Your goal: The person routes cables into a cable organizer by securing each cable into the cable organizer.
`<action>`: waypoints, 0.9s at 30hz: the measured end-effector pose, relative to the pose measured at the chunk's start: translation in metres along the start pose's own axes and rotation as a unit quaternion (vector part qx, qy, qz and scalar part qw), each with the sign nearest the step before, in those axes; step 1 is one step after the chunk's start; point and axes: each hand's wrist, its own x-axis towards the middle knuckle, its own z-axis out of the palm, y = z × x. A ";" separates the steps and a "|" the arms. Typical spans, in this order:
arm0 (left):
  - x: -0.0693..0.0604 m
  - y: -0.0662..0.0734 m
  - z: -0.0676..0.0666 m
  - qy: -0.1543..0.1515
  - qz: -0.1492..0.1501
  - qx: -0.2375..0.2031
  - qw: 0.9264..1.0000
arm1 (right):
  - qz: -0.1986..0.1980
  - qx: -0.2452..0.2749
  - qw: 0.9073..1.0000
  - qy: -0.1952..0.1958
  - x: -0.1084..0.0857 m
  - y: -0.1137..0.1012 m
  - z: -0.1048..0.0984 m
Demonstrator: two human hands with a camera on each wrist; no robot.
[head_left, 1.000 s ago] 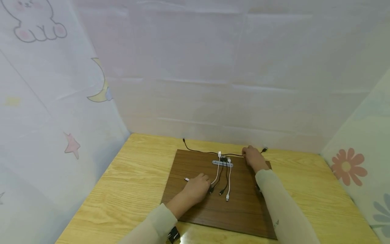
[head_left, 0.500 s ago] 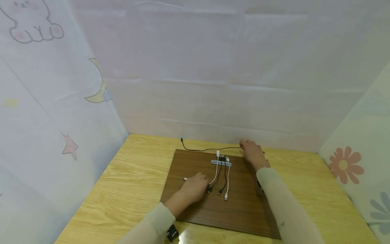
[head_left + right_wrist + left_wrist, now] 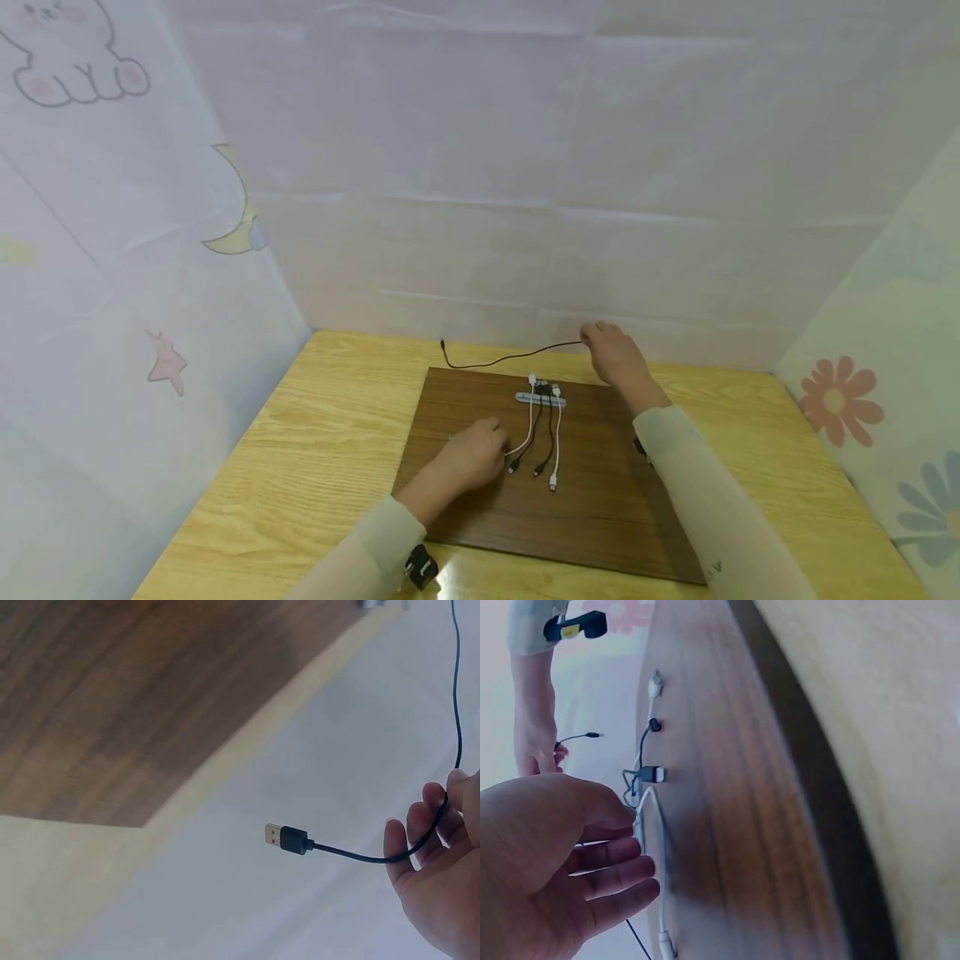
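Observation:
My right hand (image 3: 617, 354) is raised above the back edge of the board, pinching a black USB cable (image 3: 457, 697) between thumb and index finger. Its USB plug (image 3: 285, 838) hangs free past the palm in the right wrist view. The cable's thin far end (image 3: 442, 343) lies on the table at the back. Low over the board, my left hand (image 3: 468, 457) has curled fingers, with thumb and index fingertips at a white USB cable (image 3: 660, 847), seemingly pinching it. That cable runs up to a light blue cable clip (image 3: 558, 402) holding several cables.
A dark wooden board (image 3: 585, 533) lies on the yellow wood-grain table (image 3: 285, 450). Short black (image 3: 557, 437) and white cables (image 3: 558, 442) hang from the clip across the board. Light fabric walls (image 3: 450, 208) enclose the back and sides.
My right hand has risen and shifted slightly left, lifting the black cable off the board's back edge. My left hand stays almost where it was, at the white cable.

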 end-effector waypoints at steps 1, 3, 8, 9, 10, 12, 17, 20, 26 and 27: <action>0.001 -0.002 -0.001 0.008 0.000 -0.001 1.000 | -0.004 0.000 1.000 0.003 0.000 -0.003 -0.003; 0.004 -0.005 -0.004 0.031 -0.003 -0.010 0.999 | -0.014 -0.005 1.000 0.013 -0.001 -0.010 -0.010; 0.013 -0.014 -0.016 0.095 -0.018 -0.017 0.995 | -0.034 -0.016 0.998 0.046 -0.004 -0.030 -0.025; 0.015 -0.016 -0.018 0.103 -0.024 -0.018 0.994 | -0.039 -0.018 0.998 0.052 -0.005 -0.034 -0.028; 0.017 -0.018 -0.021 0.112 -0.029 -0.025 0.993 | -0.048 -0.021 0.997 0.061 -0.006 -0.039 -0.030; 0.021 -0.020 -0.029 0.130 -0.040 -0.041 0.990 | -0.070 -0.027 0.994 0.081 -0.008 -0.047 -0.034; 0.034 -0.024 -0.053 0.155 -0.044 -0.105 0.981 | -0.170 -0.054 0.970 0.167 -0.012 -0.072 -0.041; 0.041 -0.024 -0.065 0.142 -0.035 -0.146 0.978 | -0.234 -0.062 0.946 0.218 -0.013 -0.086 -0.045; 0.051 -0.023 -0.075 0.117 -0.024 -0.199 0.973 | -0.290 -0.054 0.926 0.238 -0.014 -0.100 -0.048; 0.052 -0.023 -0.075 0.115 -0.024 -0.208 0.971 | -0.294 -0.051 0.924 0.238 -0.015 -0.100 -0.048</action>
